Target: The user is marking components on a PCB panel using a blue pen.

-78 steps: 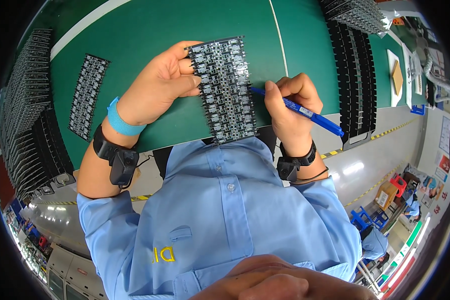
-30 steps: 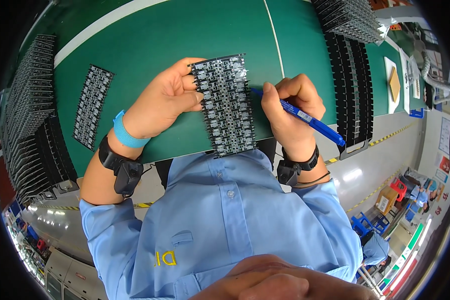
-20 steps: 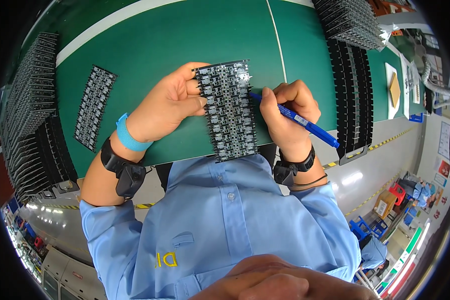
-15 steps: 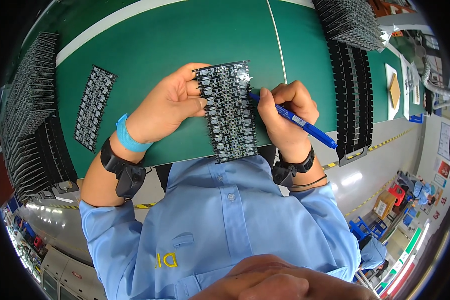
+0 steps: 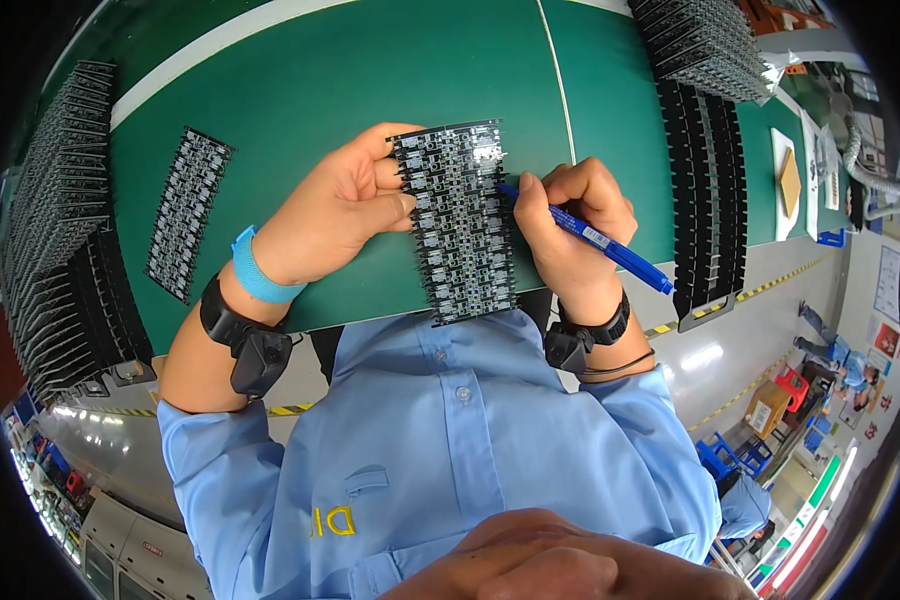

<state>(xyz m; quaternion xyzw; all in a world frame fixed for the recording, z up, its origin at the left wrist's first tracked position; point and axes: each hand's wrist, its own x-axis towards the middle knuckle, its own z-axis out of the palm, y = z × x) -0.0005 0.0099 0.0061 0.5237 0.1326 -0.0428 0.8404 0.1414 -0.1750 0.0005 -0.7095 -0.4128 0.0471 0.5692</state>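
A black circuit board panel (image 5: 460, 220), covered in rows of small components, is held up over the near edge of the green table. My left hand (image 5: 365, 195) grips its left edge, thumb in front and fingers partly hidden behind. My right hand (image 5: 578, 225) pinches a blue marker pen (image 5: 610, 248) like a writing tool. The pen's tip is at the panel's upper right edge; whether it touches cannot be made out. A second circuit board panel (image 5: 190, 215) lies on the table to the left of my left hand.
Racks of stacked circuit boards (image 5: 65, 210) stand at the left end of the green table (image 5: 370, 70). At the right are another board stack (image 5: 700, 45) and a black slotted rack (image 5: 708, 190). Beyond it lies a tan block (image 5: 789, 182). Other people are in the background at right.
My hands, the panel and the pen stay almost where they were, with only a slight shift. In the right background, a walking person has come further into view.
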